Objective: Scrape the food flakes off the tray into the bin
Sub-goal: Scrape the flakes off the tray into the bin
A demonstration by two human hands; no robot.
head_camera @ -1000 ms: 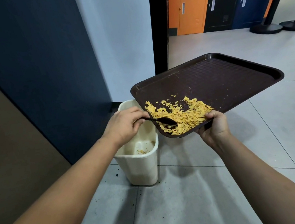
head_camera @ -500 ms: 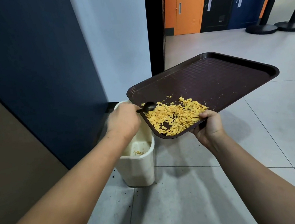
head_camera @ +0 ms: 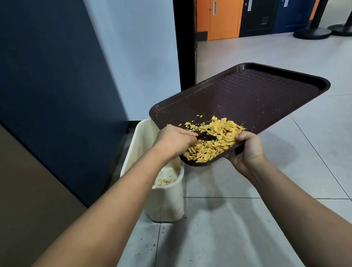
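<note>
My right hand (head_camera: 246, 149) grips the dark brown plastic tray (head_camera: 255, 90) tilted over the cream plastic bin (head_camera: 168, 200), so my left hand (head_camera: 172, 139), pinching a black spoon (head_camera: 204, 135), can rake the yellow food flakes (head_camera: 214, 141) binward.

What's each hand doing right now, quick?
Left hand: closed on a black spoon, its tip in the flakes.
Right hand: grips the near edge of the tray.

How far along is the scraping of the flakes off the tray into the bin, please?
Early on. A few flakes already lie in the bin. The left hand works a dark spoon through the flake pile while the right hand grips the tilted tray. Most flakes remain on the tray.
</note>
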